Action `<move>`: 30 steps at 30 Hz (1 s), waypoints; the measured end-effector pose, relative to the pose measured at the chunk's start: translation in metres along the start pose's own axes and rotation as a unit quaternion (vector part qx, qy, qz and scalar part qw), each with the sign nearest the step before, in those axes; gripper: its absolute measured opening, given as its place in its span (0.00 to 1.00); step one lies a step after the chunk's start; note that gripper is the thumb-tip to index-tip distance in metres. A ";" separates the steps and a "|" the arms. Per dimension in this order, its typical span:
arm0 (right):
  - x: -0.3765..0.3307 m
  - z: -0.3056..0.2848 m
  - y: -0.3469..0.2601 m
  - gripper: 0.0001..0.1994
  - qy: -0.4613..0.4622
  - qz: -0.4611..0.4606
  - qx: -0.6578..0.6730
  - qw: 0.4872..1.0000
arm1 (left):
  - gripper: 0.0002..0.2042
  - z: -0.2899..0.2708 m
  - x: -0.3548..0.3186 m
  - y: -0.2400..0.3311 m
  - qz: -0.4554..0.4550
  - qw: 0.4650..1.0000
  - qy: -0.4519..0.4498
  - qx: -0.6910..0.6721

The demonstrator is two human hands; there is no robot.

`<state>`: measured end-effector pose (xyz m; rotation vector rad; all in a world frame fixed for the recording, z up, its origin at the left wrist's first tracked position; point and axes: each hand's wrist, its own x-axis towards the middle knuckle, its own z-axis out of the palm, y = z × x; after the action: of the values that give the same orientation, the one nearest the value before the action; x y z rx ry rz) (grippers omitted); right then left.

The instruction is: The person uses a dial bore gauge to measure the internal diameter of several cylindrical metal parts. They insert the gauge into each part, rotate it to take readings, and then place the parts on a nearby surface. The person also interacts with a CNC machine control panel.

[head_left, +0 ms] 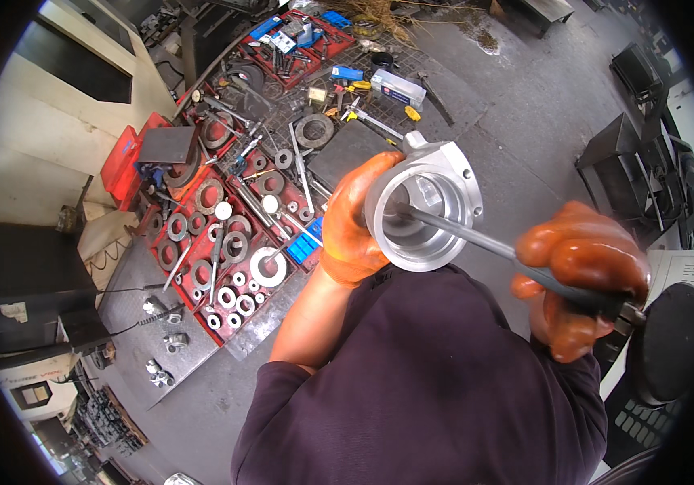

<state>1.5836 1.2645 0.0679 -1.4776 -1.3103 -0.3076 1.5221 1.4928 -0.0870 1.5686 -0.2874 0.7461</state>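
Observation:
My left hand, in an orange glove, grips a silver machined metal housing from its left side. The round open bore of the housing faces up toward me, and small holes show in its flange. My right hand, in a wet-looking orange glove, is closed round the dark handle end of a long grey rod-shaped tool. Its shaft runs leftward over the rim, and its tip is inside the bore. A metal fitting sticks out past the right hand. The tool's exact kind cannot be told.
To the left, a metal workbench bears red trays of steel rings and gauges. Beyond lie a caliper, a clear plastic box and a red toolbox. A round black seat stands at the right.

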 end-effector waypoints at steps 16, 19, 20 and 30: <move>0.014 -0.007 -0.015 0.15 -0.171 0.110 -0.034 0.979 | 0.42 -0.001 0.001 -0.004 -0.067 0.994 0.009 -0.085; 0.014 -0.009 -0.012 0.15 -0.186 0.104 -0.049 0.976 | 0.41 0.003 0.003 -0.003 -0.023 0.999 0.005 -0.047; 0.018 -0.010 -0.012 0.15 -0.199 0.095 -0.053 0.974 | 0.41 0.003 0.003 -0.003 -0.019 0.999 0.003 -0.033; 0.024 -0.004 0.005 0.17 -0.185 0.091 -0.021 0.978 | 0.37 -0.003 0.003 -0.012 -0.076 0.995 -0.063 -0.004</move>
<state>1.5984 1.2749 0.0847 -1.7347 -1.4496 0.0648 1.5304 1.4979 -0.0945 1.6136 -0.2598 0.5295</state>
